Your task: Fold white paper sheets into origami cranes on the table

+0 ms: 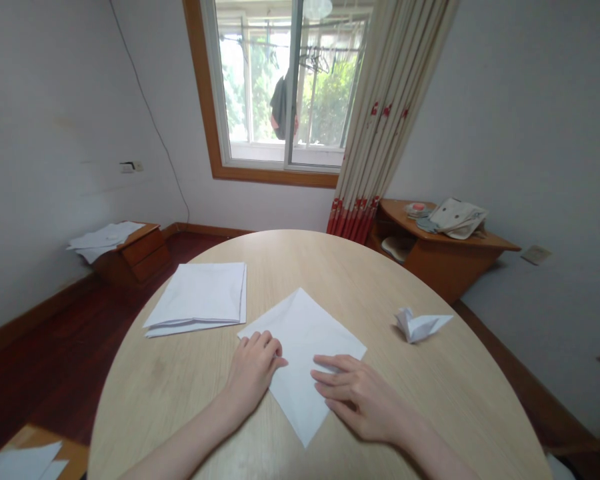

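A square white sheet of paper (303, 333) lies flat on the round table, turned so that one corner points toward me. Faint crease lines run across it. My left hand (254, 367) rests at the sheet's left edge, its fingers curled together and the thumb lying on the paper; the left corner is partly covered. On the right half, my right hand (353, 393) lies with fingers stretched out and slightly apart, touching the sheet. A folded white paper bird (420, 325) stands on the table to the right, apart from both hands.
A stack of white paper sheets (200, 297) sits at the table's left. Beyond the round wooden table (155, 400) are a low cabinet (140, 253) with papers and a wooden stand (445, 260) with a bag. A curtain (380, 133) hangs beside the window.
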`<state>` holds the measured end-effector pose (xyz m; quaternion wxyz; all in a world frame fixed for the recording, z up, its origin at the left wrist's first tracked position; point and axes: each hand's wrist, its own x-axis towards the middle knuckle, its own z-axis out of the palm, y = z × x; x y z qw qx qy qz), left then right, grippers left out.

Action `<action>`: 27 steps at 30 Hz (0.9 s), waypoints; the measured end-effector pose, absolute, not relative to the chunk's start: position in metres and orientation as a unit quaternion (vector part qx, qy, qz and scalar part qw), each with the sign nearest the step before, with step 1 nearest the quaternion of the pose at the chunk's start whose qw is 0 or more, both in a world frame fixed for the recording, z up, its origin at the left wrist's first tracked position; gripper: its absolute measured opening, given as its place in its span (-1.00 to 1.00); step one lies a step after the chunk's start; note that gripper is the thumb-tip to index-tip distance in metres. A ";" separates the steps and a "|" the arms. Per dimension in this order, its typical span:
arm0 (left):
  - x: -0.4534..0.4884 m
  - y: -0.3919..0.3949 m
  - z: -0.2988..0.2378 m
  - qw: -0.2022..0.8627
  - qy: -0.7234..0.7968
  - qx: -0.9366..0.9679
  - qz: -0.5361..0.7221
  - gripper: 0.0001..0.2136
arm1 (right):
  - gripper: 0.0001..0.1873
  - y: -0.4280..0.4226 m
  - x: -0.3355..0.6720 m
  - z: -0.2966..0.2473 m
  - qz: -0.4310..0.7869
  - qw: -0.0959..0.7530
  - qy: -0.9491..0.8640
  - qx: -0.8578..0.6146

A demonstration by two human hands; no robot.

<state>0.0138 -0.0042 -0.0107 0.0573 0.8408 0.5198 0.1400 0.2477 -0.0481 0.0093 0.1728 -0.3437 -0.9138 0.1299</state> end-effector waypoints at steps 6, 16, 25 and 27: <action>0.012 -0.001 -0.015 0.070 0.520 0.834 0.169 -0.95 | -0.62 -0.053 0.238 0.014 0.159 0.154 -0.919 -0.327; 0.013 0.000 -0.018 0.075 0.473 0.854 0.205 -0.90 | -0.56 -0.051 0.239 0.011 0.175 0.107 -0.917 -0.341; 0.012 -0.005 -0.022 0.094 0.421 0.865 0.257 -0.82 | -0.46 -0.045 0.242 0.004 0.175 0.087 -0.896 -0.398; 0.013 -0.006 -0.025 0.106 0.405 0.869 0.264 -0.80 | -0.42 -0.045 0.242 0.003 0.177 0.076 -0.891 -0.410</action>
